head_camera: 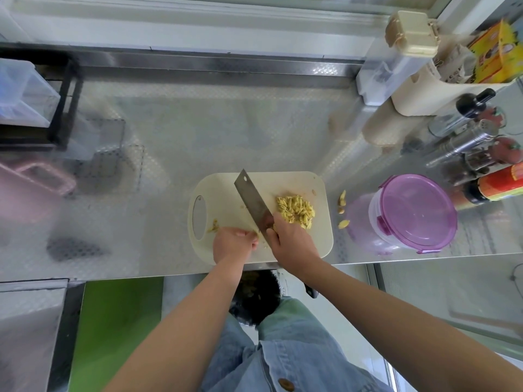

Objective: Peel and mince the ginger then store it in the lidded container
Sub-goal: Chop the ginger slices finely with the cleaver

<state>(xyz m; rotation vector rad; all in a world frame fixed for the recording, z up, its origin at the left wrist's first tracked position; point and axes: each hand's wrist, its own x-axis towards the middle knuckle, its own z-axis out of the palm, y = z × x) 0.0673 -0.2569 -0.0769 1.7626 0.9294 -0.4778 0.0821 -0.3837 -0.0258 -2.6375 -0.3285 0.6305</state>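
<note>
A cream cutting board [226, 185] lies on the steel counter near its front edge. A pile of cut ginger [295, 210] sits on the board's right half. My right hand [293, 244] grips the handle of a cleaver [253, 206], whose blade slants across the board. My left hand [233, 243], fingers curled, holds down a small ginger piece right beside the blade; most of that piece is hidden. A few ginger scraps [212, 226] lie near the board's handle hole. A clear container with a purple lid [413, 213] stands to the right of the board, lid on.
Ginger peel bits [342, 203] lie between board and container. Bottles and shakers [478, 154] crowd the right side, with a beige box [411, 33] and a holder behind. A black rack [65, 103] and a pink item [36, 179] stand at the left. The counter edge runs just below the board.
</note>
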